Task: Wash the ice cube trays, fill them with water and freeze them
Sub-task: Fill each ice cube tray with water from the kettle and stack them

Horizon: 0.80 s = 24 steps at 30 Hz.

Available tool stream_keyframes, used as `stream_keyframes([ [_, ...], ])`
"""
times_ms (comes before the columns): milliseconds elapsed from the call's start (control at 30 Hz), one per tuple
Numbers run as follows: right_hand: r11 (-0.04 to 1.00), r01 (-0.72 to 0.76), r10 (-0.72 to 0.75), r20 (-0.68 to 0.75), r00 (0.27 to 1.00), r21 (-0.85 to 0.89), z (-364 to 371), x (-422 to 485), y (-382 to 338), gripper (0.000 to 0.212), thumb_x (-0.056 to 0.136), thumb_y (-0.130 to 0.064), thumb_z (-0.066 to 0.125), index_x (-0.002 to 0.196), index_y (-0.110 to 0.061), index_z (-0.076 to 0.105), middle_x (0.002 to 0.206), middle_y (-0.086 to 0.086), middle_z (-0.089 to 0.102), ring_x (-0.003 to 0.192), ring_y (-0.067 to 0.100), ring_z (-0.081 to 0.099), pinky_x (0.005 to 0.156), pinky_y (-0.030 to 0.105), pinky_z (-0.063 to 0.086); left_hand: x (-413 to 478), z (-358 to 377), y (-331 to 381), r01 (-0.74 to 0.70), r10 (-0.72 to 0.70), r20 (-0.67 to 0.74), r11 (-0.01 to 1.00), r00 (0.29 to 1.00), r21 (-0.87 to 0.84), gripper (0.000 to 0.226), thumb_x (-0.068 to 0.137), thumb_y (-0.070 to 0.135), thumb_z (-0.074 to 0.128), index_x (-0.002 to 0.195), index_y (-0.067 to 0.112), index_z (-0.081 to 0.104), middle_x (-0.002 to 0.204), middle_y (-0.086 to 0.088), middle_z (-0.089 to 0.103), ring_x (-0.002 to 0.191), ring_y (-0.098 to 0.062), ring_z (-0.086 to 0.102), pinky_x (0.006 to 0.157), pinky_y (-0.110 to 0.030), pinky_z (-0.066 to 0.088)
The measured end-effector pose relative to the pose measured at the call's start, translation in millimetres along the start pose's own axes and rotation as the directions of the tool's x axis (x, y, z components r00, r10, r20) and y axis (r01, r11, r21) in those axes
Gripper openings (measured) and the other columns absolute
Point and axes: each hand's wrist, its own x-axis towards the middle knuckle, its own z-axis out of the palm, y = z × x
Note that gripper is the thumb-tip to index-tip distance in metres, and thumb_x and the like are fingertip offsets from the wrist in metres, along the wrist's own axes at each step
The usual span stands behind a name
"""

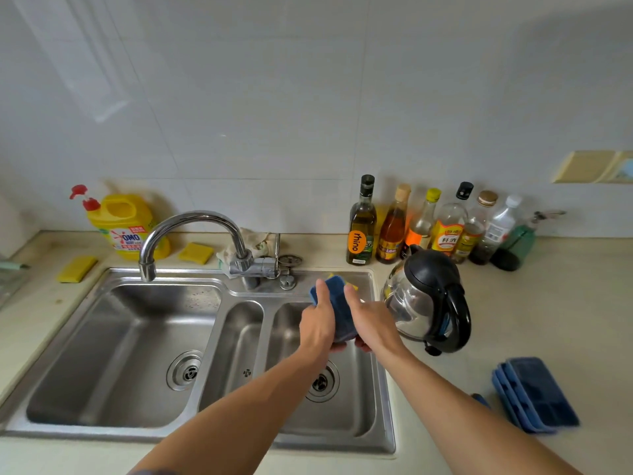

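1. the sink is set in the counter, with the tap behind it, its spout over the left basin.
2. a detergent jug stands by the wall behind the sink's left corner; one sponge lies left of it, a second sponge right of it.
3. a row of bottles lines the wall right of the tap, with the kettle just before them, beside the sink.
4. the left hand and right hand hold an ice cube tray between them above the right basin.
5. a stack of trays lies on the counter well right of the sink.

Blue tray upright, spare trays stacked
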Motion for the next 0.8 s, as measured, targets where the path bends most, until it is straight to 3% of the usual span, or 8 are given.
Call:
stream_keyframes([
  [133,0.997,0.012,-0.012,0.001,1.000,-0.077,-5.6,4.8,-0.7,0.070,0.094,-0.076,0.030,0.073,-0.018,0.062,0.080,0.009,0.068,0.081,0.030,0.070,0.081,0.047,0.060,15.2,-7.4,0.7,-0.094,0.108,-0.053,0.969,0.993,0.227,0.072,0.098,0.068,0.035,0.112,0.003,0.062,0.097,-0.010,0.066,0.085,-0.027,0.069,0.061,-0.038,0.062],
  [300,0.998,-0.003,0.000,-0.055,0.999,-0.067,-8.5,20.3,-8.7,0.068,0.095,-0.075,0.028,0.077,-0.016,0.057,0.096,0.011,0.067,0.095,0.030,0.067,0.092,0.049,0.056,12.7,-9.2,-4.0,-0.245,0.248,0.058,0.850,0.967,0.467,0.071,0.097,0.069,0.037,0.105,0.004,0.066,0.093,-0.007,0.069,0.078,-0.017,0.067,0.041,-0.018,0.045],
  [400,0.999,0.010,-0.015,-0.116,0.993,-0.045,0.2,26.5,-8.5,0.063,0.096,-0.070,0.034,0.070,-0.017,0.055,0.090,0.010,0.064,0.090,0.029,0.061,0.083,0.039,0.047,11.9,-5.4,-4.5,-0.279,0.260,0.106,0.841,0.960,0.463,0.064,0.098,0.066,0.039,0.088,0.009,0.066,0.087,-0.006,0.069,0.072,-0.014,0.065,0.039,-0.015,0.041],
  [500,0.999,0.037,-0.041,-0.145,0.989,-0.028,3.3,28.5,-6.4,0.065,0.100,-0.064,0.035,0.061,-0.014,0.053,0.067,0.001,0.054,0.069,0.020,0.055,0.076,0.037,0.041,12.9,-6.3,-4.8,-0.298,0.269,0.130,0.833,0.954,0.466,0.058,0.099,0.064,0.041,0.079,0.014,0.061,0.086,-0.006,0.069,0.074,-0.017,0.066,0.057,-0.026,0.048],
  [600,0.998,0.043,-0.049,-0.139,0.989,-0.045,4.6,31.0,-2.4,0.066,0.099,-0.066,0.035,0.062,-0.015,0.053,0.067,0.002,0.055,0.068,0.019,0.055,0.075,0.037,0.043,15.6,-7.3,-4.1,-0.313,0.277,0.148,0.810,0.949,0.496,0.059,0.098,0.065,0.041,0.080,0.013,0.062,0.089,-0.008,0.070,0.079,-0.020,0.067,0.067,-0.032,0.052],
  [667,0.999,0.030,-0.033,-0.107,0.994,-0.037,3.6,33.6,0.8,0.065,0.096,-0.071,0.037,0.065,-0.017,0.056,0.075,0.007,0.062,0.074,0.022,0.061,0.075,0.040,0.053,19.1,-8.8,-1.5,-0.326,0.278,0.170,0.774,0.945,0.542,0.061,0.097,0.067,0.040,0.083,0.012,0.062,0.088,-0.007,0.069,0.078,-0.019,0.067,0.067,-0.033,0.053],
  [733,0.999,0.037,-0.040,-0.076,0.996,-0.036,-2.4,36.1,-0.1,0.069,0.094,-0.073,0.038,0.067,-0.014,0.063,0.077,0.008,0.067,0.075,0.023,0.066,0.068,0.042,0.060,21.0,-12.8,2.0,-0.373,0.313,0.209,0.694,0.927,0.616,0.061,0.095,0.071,0.037,0.081,0.016,0.061,0.083,-0.004,0.069,0.076,-0.019,0.067,0.064,-0.033,0.051],
  [800,0.986,0.104,-0.112,-0.056,0.992,-0.130,-10.8,40.3,-4.0,0.080,0.093,-0.076,0.035,0.071,-0.007,0.069,0.069,0.006,0.066,0.071,0.022,0.065,0.062,0.036,0.054,19.7,-17.0,2.9,-0.468,0.362,0.311,0.529,0.879,0.708,0.060,0.094,0.074,0.033,0.075,0.022,0.056,0.074,0.000,0.066,0.071,-0.019,0.065,0.062,-0.034,0.049],
])
